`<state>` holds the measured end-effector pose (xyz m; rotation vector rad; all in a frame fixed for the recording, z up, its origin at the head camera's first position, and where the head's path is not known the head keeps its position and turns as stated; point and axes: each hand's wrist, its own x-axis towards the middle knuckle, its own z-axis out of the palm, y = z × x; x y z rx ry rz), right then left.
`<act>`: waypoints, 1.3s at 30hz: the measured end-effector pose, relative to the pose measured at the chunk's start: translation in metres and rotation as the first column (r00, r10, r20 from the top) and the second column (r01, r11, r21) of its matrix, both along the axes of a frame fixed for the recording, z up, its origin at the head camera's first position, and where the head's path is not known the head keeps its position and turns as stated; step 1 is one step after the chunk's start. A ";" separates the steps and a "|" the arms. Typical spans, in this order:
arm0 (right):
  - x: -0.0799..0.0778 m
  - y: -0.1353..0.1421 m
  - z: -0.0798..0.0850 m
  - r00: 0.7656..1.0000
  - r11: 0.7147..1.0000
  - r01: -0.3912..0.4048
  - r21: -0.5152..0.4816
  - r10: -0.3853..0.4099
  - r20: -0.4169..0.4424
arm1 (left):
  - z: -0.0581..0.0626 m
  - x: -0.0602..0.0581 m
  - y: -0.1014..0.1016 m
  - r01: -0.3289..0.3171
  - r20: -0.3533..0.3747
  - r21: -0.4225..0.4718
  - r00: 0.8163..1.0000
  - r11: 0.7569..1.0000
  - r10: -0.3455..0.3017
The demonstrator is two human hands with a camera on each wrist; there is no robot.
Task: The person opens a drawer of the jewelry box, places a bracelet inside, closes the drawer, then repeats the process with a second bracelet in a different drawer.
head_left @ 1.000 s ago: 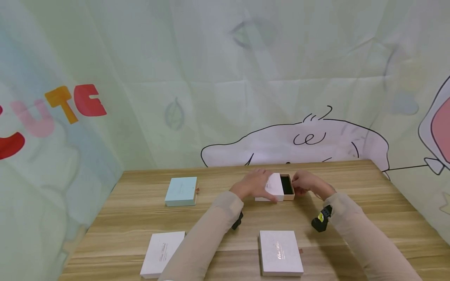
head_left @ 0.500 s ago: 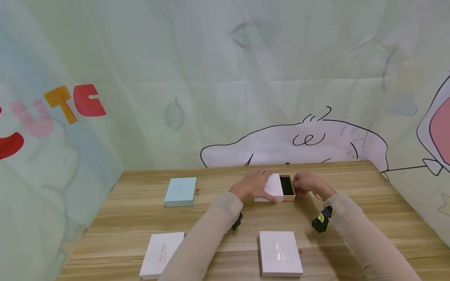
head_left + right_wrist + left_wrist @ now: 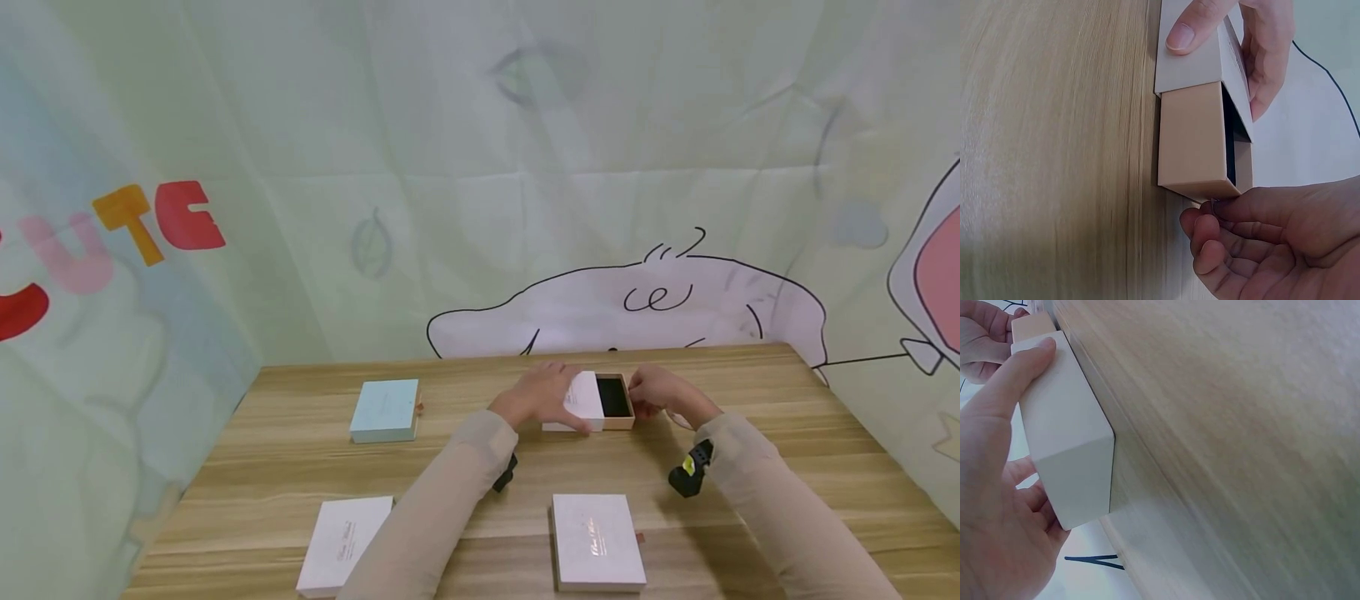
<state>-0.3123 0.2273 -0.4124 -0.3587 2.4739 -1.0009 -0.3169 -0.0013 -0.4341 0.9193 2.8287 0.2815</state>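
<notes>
Near the back of the table stands a white drawer box, its sleeve (image 3: 587,402) partly covered by my left hand (image 3: 542,395). That hand grips the sleeve, thumb (image 3: 1038,359) on the near side and fingers round the far side. From the sleeve's right end sticks out a peach-coloured drawer (image 3: 1191,134) with a black inside (image 3: 612,397). My right hand (image 3: 666,393) pinches a small pull tab (image 3: 1214,207) at the drawer's end between thumb and finger; the tab is mostly hidden by the fingertips.
A light blue box (image 3: 386,408) lies at the back left. Nearer are two white boxes, one at front left (image 3: 345,540) partly behind my left sleeve, one at front centre (image 3: 597,540). A printed cloth (image 3: 480,208) hangs behind the wooden table (image 3: 465,375).
The drawer has slid a little farther right out of the sleeve, with my right hand moving right along with it. My left hand keeps its grip in place.
</notes>
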 end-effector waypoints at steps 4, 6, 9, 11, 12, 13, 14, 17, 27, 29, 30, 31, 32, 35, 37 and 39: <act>0.000 0.001 0.001 1.000 1.000 -0.015 0.019 0.015 -0.018 | 0.001 0.001 0.000 0.001 0.001 0.000 1.000 1.000 -0.001; -0.002 0.003 0.000 1.000 1.000 -0.016 0.019 0.016 -0.014 | 0.001 0.001 0.000 0.000 0.004 -0.001 1.000 1.000 0.000; -0.009 0.009 -0.007 0.999 0.999 -0.034 0.005 0.034 -0.001 | 0.001 0.001 0.000 -0.002 0.007 -0.002 1.000 1.000 0.002; -0.018 0.016 -0.016 0.998 0.997 -0.069 -0.024 0.069 0.000 | 0.001 0.001 0.000 -0.002 0.006 -0.005 1.000 1.000 0.002; -0.020 0.018 -0.019 0.997 0.997 -0.073 -0.026 0.073 0.000 | 0.001 0.001 0.000 -0.001 0.004 -0.008 1.000 1.000 0.001; -0.021 0.019 -0.019 0.997 0.997 -0.077 -0.023 0.077 0.002 | 0.001 0.001 0.000 -0.001 0.003 -0.009 1.000 1.000 0.001; -0.020 0.019 -0.019 0.997 0.997 -0.073 -0.018 0.073 0.003 | 0.001 0.001 0.000 0.001 0.000 -0.012 1.000 1.000 -0.001; -0.010 0.013 -0.007 0.999 0.999 -0.042 0.014 0.042 0.000 | 0.000 0.000 0.000 0.005 -0.003 -0.018 1.000 1.000 -0.006; -0.001 0.010 0.001 0.999 0.999 -0.028 0.033 0.029 -0.025 | -0.003 -0.003 0.000 0.010 -0.017 -0.028 1.000 1.000 -0.011; -0.001 0.011 0.001 0.999 0.999 -0.027 0.026 0.027 -0.026 | -0.003 -0.004 0.000 0.012 -0.015 -0.026 1.000 1.000 -0.012; -0.001 0.011 0.001 0.999 0.999 -0.027 0.024 0.028 -0.029 | -0.003 -0.004 0.000 0.012 -0.014 -0.026 1.000 1.000 -0.013; -0.001 0.012 0.001 0.999 0.999 -0.028 0.022 0.028 -0.030 | -0.003 -0.004 0.000 0.012 -0.013 -0.026 1.000 1.000 -0.013; -0.001 0.012 0.002 0.999 0.999 -0.027 0.023 0.027 -0.031 | -0.003 -0.004 0.000 0.012 -0.010 -0.026 1.000 1.000 -0.012; -0.001 0.012 0.002 0.999 0.999 -0.020 0.037 0.021 -0.029 | -0.003 -0.003 0.000 0.011 -0.008 -0.031 1.000 0.999 -0.012; 0.000 0.012 0.002 0.999 0.999 -0.017 0.040 0.018 -0.030 | -0.003 -0.003 0.000 0.010 -0.006 -0.032 1.000 0.999 -0.010; -0.001 0.013 0.002 1.000 0.999 -0.011 0.040 0.013 -0.028 | -0.002 -0.002 -0.001 0.007 -0.002 -0.025 1.000 1.000 -0.007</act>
